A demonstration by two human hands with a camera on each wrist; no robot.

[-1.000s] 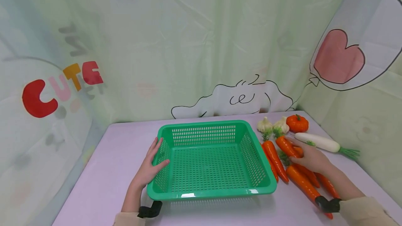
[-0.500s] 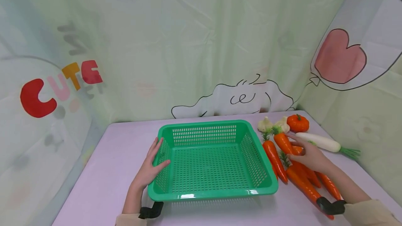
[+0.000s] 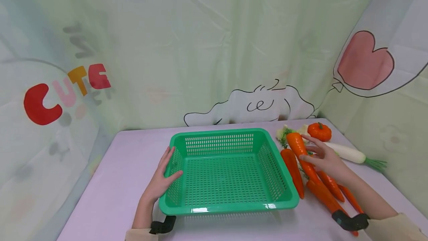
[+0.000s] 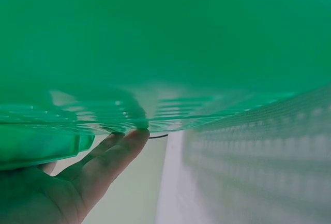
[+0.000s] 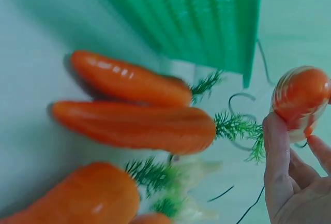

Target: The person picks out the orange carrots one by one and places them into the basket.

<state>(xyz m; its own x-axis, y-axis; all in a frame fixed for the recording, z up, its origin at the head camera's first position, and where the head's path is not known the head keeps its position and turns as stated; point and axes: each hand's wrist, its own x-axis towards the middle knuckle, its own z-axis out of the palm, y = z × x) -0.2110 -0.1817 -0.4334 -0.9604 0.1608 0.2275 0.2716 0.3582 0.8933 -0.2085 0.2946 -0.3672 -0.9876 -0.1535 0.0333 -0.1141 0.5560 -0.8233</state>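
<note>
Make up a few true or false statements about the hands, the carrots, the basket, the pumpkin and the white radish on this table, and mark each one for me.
1. A carrot is in the grip of the right hand. True.
2. The left hand touches the basket. True.
3. The pumpkin is white. False: the pumpkin is orange.
4. The white radish lies to the left of the basket. False: the white radish lies on the right side.
5. Every carrot in sight is being held. False: other carrots lie on the table.
6. The basket is green. True.
</note>
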